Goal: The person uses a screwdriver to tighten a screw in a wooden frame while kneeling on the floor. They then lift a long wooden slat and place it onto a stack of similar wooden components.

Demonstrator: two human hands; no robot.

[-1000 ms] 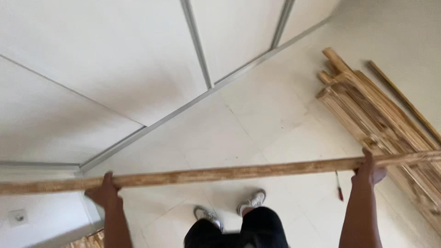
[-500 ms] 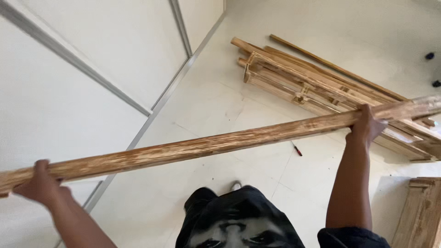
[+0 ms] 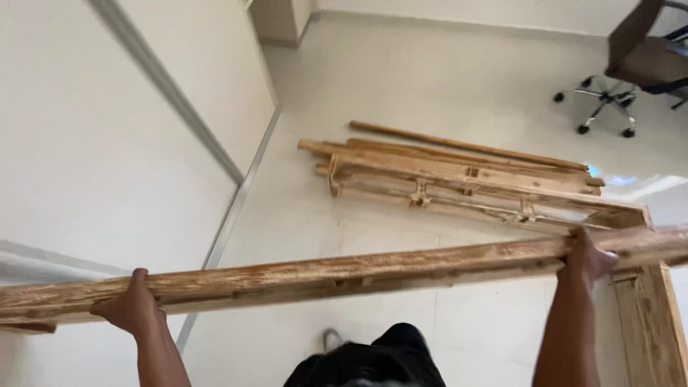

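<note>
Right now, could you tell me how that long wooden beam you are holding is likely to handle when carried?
The long wooden beam looks stiff: it spans straight between the left hand and the right hand without visible sag. It is probably fairly heavy, being thick and held two-handed. Its rough, worn surface should grip well, though it may splinter.

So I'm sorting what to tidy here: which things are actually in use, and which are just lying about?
In use:
- long wooden beam
- left hand and right hand, both gripping it

Lying about:
- stack of wooden pieces on the floor
- wooden frame piece at right
- office chair
</note>
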